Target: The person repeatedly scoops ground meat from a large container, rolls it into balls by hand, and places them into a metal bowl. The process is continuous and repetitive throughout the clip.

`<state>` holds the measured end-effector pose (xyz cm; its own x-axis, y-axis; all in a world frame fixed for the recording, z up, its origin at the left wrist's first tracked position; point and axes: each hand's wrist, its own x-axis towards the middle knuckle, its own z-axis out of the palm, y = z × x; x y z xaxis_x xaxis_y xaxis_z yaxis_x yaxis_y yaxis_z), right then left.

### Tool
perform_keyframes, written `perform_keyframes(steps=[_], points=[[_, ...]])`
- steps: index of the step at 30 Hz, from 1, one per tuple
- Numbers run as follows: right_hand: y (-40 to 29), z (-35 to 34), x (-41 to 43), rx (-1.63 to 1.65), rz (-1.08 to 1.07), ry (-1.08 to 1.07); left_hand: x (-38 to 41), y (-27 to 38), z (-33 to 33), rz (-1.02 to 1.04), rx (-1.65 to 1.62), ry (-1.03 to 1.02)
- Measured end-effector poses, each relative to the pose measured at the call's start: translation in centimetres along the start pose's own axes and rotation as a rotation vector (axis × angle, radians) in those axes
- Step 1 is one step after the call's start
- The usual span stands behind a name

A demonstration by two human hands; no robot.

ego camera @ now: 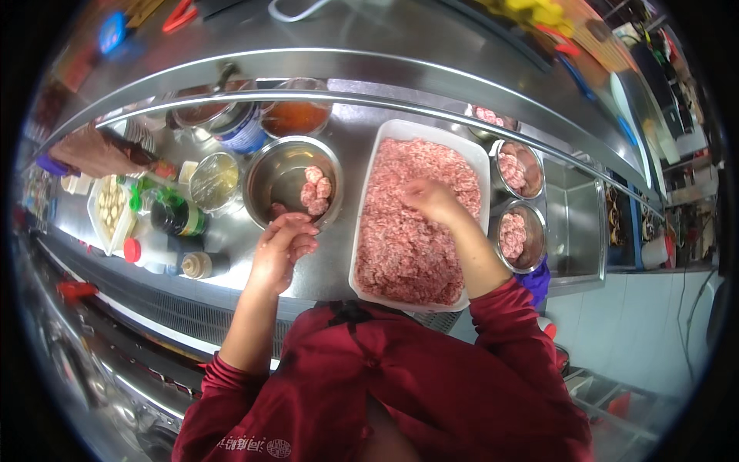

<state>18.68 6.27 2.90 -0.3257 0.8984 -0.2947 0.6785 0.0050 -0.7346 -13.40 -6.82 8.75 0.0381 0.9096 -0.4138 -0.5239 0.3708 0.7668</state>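
Note:
A white plastic tub [482,173] holds a large mass of raw minced meat [410,248] right before me. My right hand [432,199] is over the mince with its fingers curled down at the surface; whether any meat is inside them is hidden. To the left, a round stainless steel bowl [277,185] contains several raw meatballs [316,189] grouped on its right side. One more meatball [279,209] lies near the bowl's front wall. At that front rim is my left hand [286,245], fingers loosely bent and apart, bits of meat on the fingertips, nothing visibly held.
Smaller steel bowls with meat portions [512,234] stand right of the tub, beside a steel sink [571,219]. Leftward are a film-covered bowl [215,182], a dark bottle [179,218] and a tray of pale round pieces [111,211]. A steel shelf edge [346,58] crosses above the counter.

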Motion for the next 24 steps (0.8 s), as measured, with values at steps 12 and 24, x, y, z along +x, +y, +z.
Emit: perform_keyframes(steps=[12,24], points=[[0.8,4.1,-5.6,-0.61,0.005,-0.09,2.7,-6.5,7.9,-0.165,0.173,-0.121],[-4.9,-0.4,-14.0,0.177,-0.3,0.174,6.6,-10.5,14.3,-0.48,-0.243,-0.398]])
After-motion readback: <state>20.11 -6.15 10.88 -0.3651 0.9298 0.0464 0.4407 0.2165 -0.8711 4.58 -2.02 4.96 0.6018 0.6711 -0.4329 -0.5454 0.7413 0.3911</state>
